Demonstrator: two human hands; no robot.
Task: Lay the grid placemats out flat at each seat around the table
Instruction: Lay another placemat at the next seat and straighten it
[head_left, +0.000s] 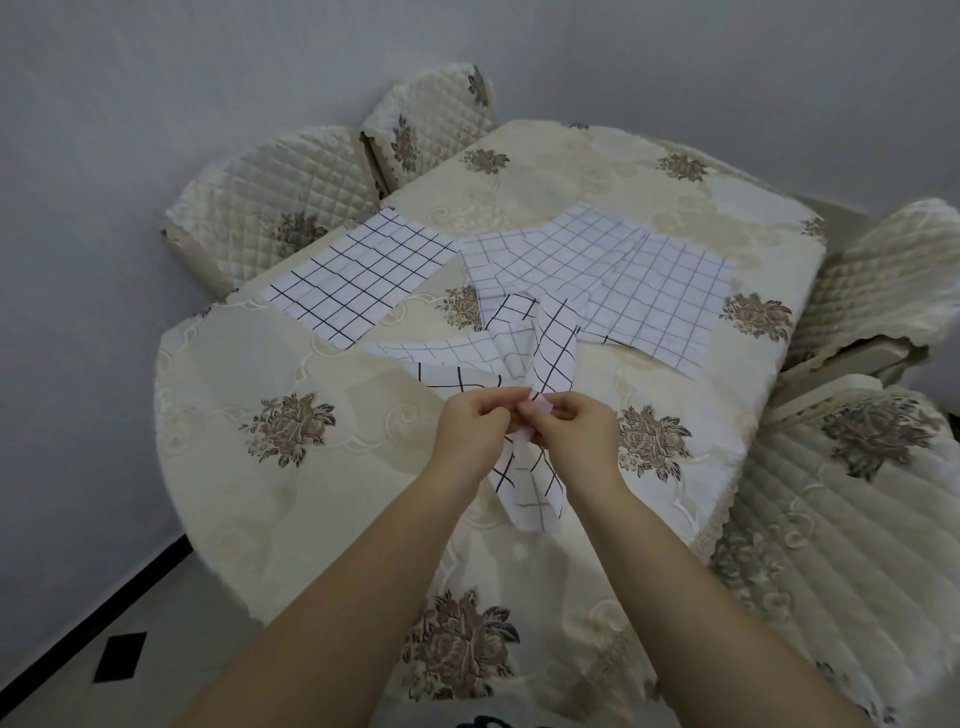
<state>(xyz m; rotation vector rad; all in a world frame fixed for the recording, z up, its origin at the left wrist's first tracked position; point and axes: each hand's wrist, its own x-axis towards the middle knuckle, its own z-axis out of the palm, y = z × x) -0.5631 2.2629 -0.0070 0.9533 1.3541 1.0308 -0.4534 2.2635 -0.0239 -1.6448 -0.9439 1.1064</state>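
We see left hand (470, 434) and right hand (569, 428), close together, pinching one twisted placemat (553, 343) over the surface (311, 493), near-centre. Likely risk: its far end snags the flat placemats (649, 291) beyond, dragging them askew.

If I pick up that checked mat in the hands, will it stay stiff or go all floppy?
Probably floppy: the held placemat folds and twists between the left hand and right hand. Likely light too, since fingertip pinches lift it. It seems to crease easily; the flat placemat shows fold lines.
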